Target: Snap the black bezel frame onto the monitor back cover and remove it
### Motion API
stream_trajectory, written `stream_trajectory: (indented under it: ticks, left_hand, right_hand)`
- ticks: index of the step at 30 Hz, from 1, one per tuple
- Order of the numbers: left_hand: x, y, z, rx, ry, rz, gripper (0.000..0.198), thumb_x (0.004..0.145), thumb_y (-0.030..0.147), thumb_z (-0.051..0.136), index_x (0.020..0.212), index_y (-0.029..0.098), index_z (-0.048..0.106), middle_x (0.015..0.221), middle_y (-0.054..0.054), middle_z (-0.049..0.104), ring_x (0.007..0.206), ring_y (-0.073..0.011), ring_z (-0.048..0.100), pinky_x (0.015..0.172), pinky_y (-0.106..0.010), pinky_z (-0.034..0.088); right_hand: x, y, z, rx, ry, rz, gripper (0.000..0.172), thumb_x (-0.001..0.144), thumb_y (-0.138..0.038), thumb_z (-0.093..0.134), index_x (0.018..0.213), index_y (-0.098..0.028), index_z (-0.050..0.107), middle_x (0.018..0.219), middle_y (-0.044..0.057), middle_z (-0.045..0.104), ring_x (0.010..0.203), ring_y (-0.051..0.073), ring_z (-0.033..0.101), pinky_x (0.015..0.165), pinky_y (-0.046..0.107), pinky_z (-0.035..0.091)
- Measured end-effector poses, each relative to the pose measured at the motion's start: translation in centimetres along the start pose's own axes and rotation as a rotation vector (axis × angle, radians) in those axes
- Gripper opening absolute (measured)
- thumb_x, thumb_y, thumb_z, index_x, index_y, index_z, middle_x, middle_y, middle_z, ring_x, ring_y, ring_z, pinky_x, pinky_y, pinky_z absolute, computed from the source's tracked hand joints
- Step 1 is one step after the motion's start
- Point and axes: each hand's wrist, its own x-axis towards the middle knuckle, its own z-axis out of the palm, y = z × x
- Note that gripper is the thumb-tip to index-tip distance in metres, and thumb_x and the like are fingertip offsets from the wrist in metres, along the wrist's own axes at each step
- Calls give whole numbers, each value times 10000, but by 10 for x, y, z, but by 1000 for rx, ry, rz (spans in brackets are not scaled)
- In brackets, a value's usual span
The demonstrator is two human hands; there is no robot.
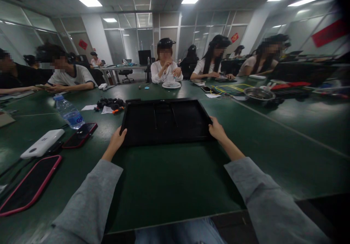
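Observation:
A shallow black rectangular tray point(188, 122) with a raised rim is in front of me over the green table point(175, 178). Two thin dark strips run across the middle of its inner face. My left hand point(117, 141) grips its near left edge, thumb on top of the rim and fingers hidden behind. On the opposite side, my right hand point(218, 130) is closed round the right edge in the same way. Whether the tray's underside rests on the table or is slightly lifted, I cannot tell.
To the left are a water bottle point(69, 113), a white device point(42, 143) with cables and two phones in red cases point(80, 134) point(31, 185). Black parts point(109, 104) lie behind the tray. A metal bowl point(259, 94) stands at the right. Several people sit round the table.

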Motion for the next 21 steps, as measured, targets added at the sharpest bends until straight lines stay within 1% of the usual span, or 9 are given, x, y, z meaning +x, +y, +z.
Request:
stream_trajectory:
  ticks: [3, 5, 8, 10, 12, 15, 18, 21]
  left_hand:
    - [6, -11, 0, -22, 51, -28, 505, 1002, 388, 492, 1425, 122, 563, 1377, -153, 672, 1271, -294, 633, 1097, -445, 485]
    - [11, -19, 1, -24, 93, -47, 499, 1003, 372, 484, 1421, 112, 564, 1409, -165, 648, 1293, -297, 615, 1117, -445, 463]
    - [17, -26, 2, -19, 133, -75, 466, 995, 357, 491, 1382, 122, 601, 1397, -171, 654, 1306, -309, 607, 1130, -443, 449]
    - [19, -29, 3, -22, 146, -89, 466, 986, 365, 508, 1375, 128, 606, 1388, -177, 658, 1310, -318, 605, 1133, -450, 445]
    - [20, -30, 4, -29, 149, -95, 472, 980, 372, 517, 1372, 123, 606, 1391, -187, 653, 1315, -323, 601, 1140, -459, 438]
    - [21, -30, 5, -42, 151, -95, 486, 977, 371, 518, 1376, 104, 597, 1436, -206, 614, 1347, -325, 574, 1160, -466, 416]
    - [22, -32, 5, -70, 150, -90, 492, 976, 364, 505, 1379, 95, 587, 1448, -213, 600, 1343, -317, 576, 1166, -466, 408]
    - [23, -36, 6, -89, 124, -80, 507, 969, 372, 499, 1386, 94, 577, 1436, -214, 606, 1291, -307, 613, 1132, -461, 442]
  right_hand:
    - [-13, 8, 4, 179, -9, -33, 621, 796, -176, 502, 1414, -123, 486, 1052, 160, 729, 943, 291, 704, 907, 483, 544]
    - [-18, 11, 6, 320, -61, -28, 642, 774, -205, 555, 1408, -154, 469, 1000, 113, 733, 878, 262, 709, 869, 449, 569]
    - [-16, 5, 9, 531, -140, 78, 717, 753, -271, 653, 1438, -220, 447, 945, 56, 731, 808, 234, 711, 806, 411, 600]
    - [-8, -3, 11, 665, -146, 155, 755, 727, -295, 699, 1442, -252, 464, 930, 35, 733, 787, 228, 714, 782, 403, 612]
    - [1, -10, 13, 775, -131, 184, 769, 686, -293, 726, 1422, -266, 506, 920, 19, 738, 781, 228, 717, 779, 407, 619]
    - [9, -11, 16, 860, -97, 138, 793, 633, -294, 748, 1402, -261, 556, 911, 11, 745, 808, 242, 725, 800, 431, 625]
    - [8, -2, 14, 868, -46, 99, 826, 615, -317, 754, 1416, -235, 568, 908, 24, 746, 839, 257, 730, 828, 455, 626]
    - [6, 10, 6, 833, 53, 110, 814, 620, -319, 740, 1409, -207, 576, 925, 44, 742, 866, 261, 730, 859, 468, 621]
